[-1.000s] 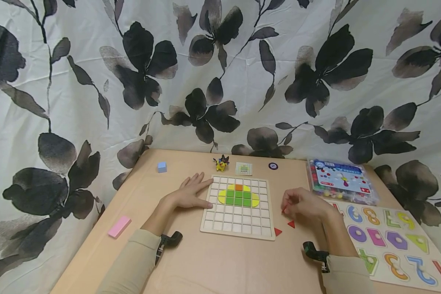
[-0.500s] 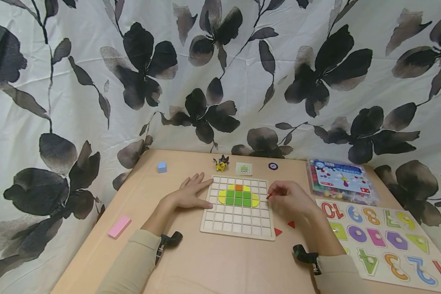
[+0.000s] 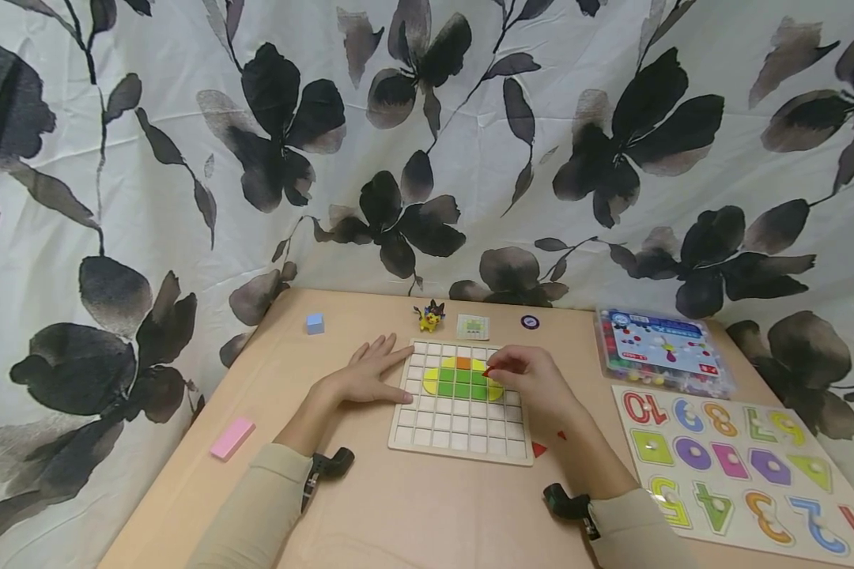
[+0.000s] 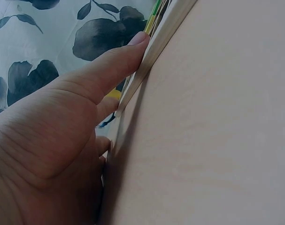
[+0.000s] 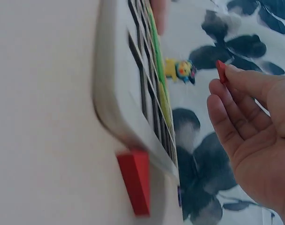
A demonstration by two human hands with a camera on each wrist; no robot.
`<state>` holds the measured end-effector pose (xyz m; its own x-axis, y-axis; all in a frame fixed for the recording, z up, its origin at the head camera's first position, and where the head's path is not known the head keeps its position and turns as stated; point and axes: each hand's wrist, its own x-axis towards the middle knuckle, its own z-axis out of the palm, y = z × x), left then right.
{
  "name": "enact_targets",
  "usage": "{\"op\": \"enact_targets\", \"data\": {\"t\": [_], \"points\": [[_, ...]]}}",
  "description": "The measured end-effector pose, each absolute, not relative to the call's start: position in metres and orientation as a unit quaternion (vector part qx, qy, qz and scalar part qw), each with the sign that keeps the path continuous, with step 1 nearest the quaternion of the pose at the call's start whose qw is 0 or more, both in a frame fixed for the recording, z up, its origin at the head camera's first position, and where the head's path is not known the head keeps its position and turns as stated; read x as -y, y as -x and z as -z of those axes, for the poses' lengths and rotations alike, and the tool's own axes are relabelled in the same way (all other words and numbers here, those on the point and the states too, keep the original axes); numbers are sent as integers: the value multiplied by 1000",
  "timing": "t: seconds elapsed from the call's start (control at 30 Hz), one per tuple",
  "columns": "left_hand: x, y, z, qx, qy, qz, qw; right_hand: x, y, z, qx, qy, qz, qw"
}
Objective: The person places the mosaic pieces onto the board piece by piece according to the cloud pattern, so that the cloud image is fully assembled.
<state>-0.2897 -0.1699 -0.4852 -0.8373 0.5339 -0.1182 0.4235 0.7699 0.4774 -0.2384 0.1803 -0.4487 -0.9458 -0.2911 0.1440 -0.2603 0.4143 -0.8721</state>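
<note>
A white grid board [image 3: 455, 444] lies on the table, with green square tiles [image 3: 462, 385], an orange tile [image 3: 463, 363] and yellow rounded pieces [image 3: 428, 382] set in its upper cells. My left hand [image 3: 359, 378] rests at its left edge, fingers spread, the thumb [image 4: 119, 61] on the rim. Over the board's upper right, my right hand [image 3: 537, 379] pinches a small red triangular block [image 5: 221, 71] between thumb and fingertips. Two more red triangles lie beside the board's lower right; one red triangle [image 5: 135, 182] shows close to the corner in the right wrist view.
Behind the board stand a small yellow figurine [image 3: 429, 316], a pattern card [image 3: 473, 326] and a dark round disc [image 3: 530, 322]. To the right are a clear plastic box [image 3: 662, 352] and a number puzzle board [image 3: 754, 474]. Blue [image 3: 315, 323] and pink [image 3: 232, 438] blocks lie left.
My right hand has moved left from the table beside the board to above its patterned area, carrying the red triangular block. The left hand has stayed in place.
</note>
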Motion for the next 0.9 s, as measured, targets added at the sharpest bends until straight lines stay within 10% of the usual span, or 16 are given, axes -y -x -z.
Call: {"op": "enact_targets", "data": {"t": [0.9], "points": [[168, 290, 483, -932, -256, -227, 124, -115, 233, 466, -867, 207, 453, 35]]}}
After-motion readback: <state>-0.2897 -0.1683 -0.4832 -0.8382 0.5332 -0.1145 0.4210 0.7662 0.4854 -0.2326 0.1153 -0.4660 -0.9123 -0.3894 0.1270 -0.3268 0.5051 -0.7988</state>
